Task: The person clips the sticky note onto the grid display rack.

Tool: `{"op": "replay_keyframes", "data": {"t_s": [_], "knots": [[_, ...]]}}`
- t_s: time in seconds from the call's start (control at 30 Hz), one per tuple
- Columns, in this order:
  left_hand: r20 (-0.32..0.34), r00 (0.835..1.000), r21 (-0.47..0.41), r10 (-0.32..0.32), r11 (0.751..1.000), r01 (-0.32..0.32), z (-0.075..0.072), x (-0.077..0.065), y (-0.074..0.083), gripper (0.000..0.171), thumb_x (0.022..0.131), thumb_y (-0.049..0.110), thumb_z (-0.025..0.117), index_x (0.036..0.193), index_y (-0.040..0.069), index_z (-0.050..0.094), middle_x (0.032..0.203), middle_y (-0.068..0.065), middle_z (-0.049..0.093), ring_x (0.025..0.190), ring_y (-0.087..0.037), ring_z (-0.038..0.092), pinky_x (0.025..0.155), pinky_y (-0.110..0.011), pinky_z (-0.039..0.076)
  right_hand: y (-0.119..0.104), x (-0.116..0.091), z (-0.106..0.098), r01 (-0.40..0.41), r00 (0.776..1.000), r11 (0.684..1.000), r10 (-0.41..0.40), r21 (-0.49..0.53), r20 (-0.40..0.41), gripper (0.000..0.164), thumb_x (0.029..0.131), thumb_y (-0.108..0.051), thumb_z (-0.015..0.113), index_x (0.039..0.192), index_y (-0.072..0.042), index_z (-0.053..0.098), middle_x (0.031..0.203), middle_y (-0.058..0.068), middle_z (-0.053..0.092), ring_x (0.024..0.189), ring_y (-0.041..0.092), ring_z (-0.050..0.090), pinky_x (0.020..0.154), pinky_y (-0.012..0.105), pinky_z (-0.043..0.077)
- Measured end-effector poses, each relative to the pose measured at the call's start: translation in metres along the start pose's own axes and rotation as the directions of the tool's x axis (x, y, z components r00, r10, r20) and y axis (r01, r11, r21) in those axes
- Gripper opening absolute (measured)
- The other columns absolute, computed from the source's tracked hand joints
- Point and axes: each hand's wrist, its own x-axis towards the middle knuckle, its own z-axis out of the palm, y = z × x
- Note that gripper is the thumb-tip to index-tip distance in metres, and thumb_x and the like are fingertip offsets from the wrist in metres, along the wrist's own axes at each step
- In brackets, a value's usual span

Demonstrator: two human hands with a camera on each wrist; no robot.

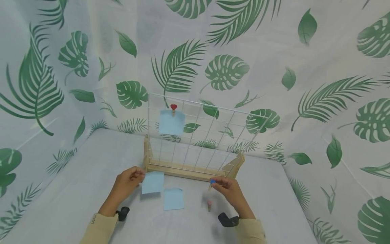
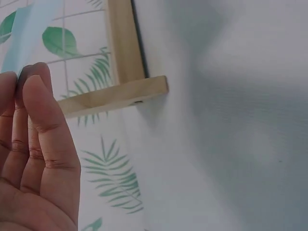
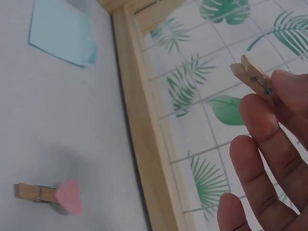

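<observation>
The table [image 1: 102, 150] bears a grid [image 1: 192, 135]. Left hand [image 1: 129, 180] pinches a note [image 1: 153, 183] at one edge, baring its face; right hand [image 1: 229, 190], a peg [image 3: 251, 77], tips free.

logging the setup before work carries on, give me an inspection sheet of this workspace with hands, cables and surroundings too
Surface: table with a pale covering
Job's things: red-heart clip holds the clipped blue note on the wire grid, which stands in a wooden base; loose blue note and pink-heart clip lie on the table
Clutter: nothing seen
Grippers: left hand pinches the held blue note; right hand pinches the blue-topped clip
Cables: nothing seen
Surroundings: leaf-print backdrop behind and at both sides
</observation>
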Motion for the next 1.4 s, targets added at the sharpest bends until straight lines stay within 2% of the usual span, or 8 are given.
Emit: {"op": "replay_keyframes", "data": {"t_s": [0.17, 0.4, 0.57, 0.73, 0.97, 1.2, 1.4], "knots": [[-0.038, 0.999, -0.041, 0.030, 0.999, -0.031, -0.001, 0.002, 0.011, 0.012, 0.106, 0.008, 0.068, 0.114, 0.001, 0.074, 0.099, -0.007, 0.077, 0.089, -0.028, 0.073, 0.072, -0.023, 0.061, -0.009, 0.003, -0.005, 0.027, 1.000, 1.000, -0.027, -0.004, 0.003, 0.028, 0.104, -0.008, 0.072, 0.125, 0.010, 0.073, 0.125, 0.025, 0.075, 0.103, 0.006, 0.072, 0.092, 0.022, 0.057], [-0.042, 0.997, -0.066, 0.063, 0.996, -0.066, -0.002, 0.004, 0.027, 0.014, 0.106, 0.009, 0.070, 0.116, 0.001, 0.075, 0.102, -0.009, 0.079, 0.085, -0.020, 0.073, 0.073, -0.024, 0.062, -0.019, 0.006, -0.012, 0.055, 0.998, 0.998, -0.055, -0.017, -0.005, 0.028, 0.104, -0.008, 0.072, 0.125, 0.009, 0.074, 0.123, 0.023, 0.076, 0.102, 0.006, 0.071, 0.093, 0.025, 0.057], [-0.043, 0.996, -0.051, 0.082, 0.995, -0.084, -0.003, 0.004, 0.036, 0.014, 0.105, 0.011, 0.072, 0.115, 0.003, 0.076, 0.100, -0.007, 0.080, 0.085, -0.027, 0.075, 0.073, -0.028, 0.062, -0.025, 0.006, -0.015, 0.059, 0.998, 0.998, -0.059, -0.018, -0.007, 0.028, 0.104, -0.008, 0.072, 0.126, 0.009, 0.074, 0.118, 0.020, 0.077, 0.100, 0.006, 0.070, 0.092, 0.026, 0.057], [-0.042, 0.993, -0.044, 0.111, 0.993, -0.113, -0.003, 0.003, 0.043, 0.012, 0.104, 0.011, 0.073, 0.112, 0.003, 0.077, 0.097, -0.006, 0.080, 0.086, -0.026, 0.075, 0.071, -0.026, 0.061, -0.032, 0.006, -0.017, 0.069, 0.998, 0.997, -0.069, -0.027, -0.006, 0.026, 0.104, -0.008, 0.072, 0.124, 0.009, 0.074, 0.116, 0.019, 0.077, 0.099, 0.006, 0.069, 0.088, 0.024, 0.059], [-0.039, 0.994, -0.065, 0.104, 0.992, -0.106, -0.001, 0.003, 0.052, 0.013, 0.104, 0.011, 0.074, 0.114, 0.004, 0.077, 0.100, -0.006, 0.080, 0.093, -0.027, 0.075, 0.074, -0.027, 0.064, -0.040, 0.007, -0.018, 0.096, 0.995, 0.994, -0.097, -0.051, -0.029, 0.023, 0.104, -0.008, 0.071, 0.122, 0.006, 0.076, 0.114, 0.020, 0.077, 0.099, 0.005, 0.069, 0.087, 0.024, 0.058], [-0.058, 0.994, -0.070, 0.093, 0.993, -0.097, 0.000, 0.004, 0.059, 0.014, 0.105, 0.012, 0.073, 0.116, 0.005, 0.077, 0.100, -0.006, 0.080, 0.089, -0.020, 0.072, 0.072, -0.026, 0.063, -0.047, 0.009, -0.021, 0.125, 0.991, 0.991, -0.127, -0.051, -0.039, 0.024, 0.104, -0.008, 0.071, 0.122, 0.007, 0.076, 0.114, 0.017, 0.078, 0.099, 0.006, 0.070, 0.086, 0.022, 0.058], [-0.073, 0.993, -0.102, 0.095, 0.990, -0.102, 0.001, 0.003, 0.064, 0.014, 0.105, 0.011, 0.073, 0.116, 0.004, 0.077, 0.101, -0.007, 0.079, 0.087, -0.019, 0.071, 0.071, -0.025, 0.062, -0.053, 0.011, -0.024, 0.161, 0.986, 0.985, -0.164, -0.064, -0.032, 0.023, 0.105, -0.006, 0.070, 0.123, 0.008, 0.075, 0.116, 0.021, 0.078, 0.100, 0.008, 0.071, 0.087, 0.021, 0.058]]}}
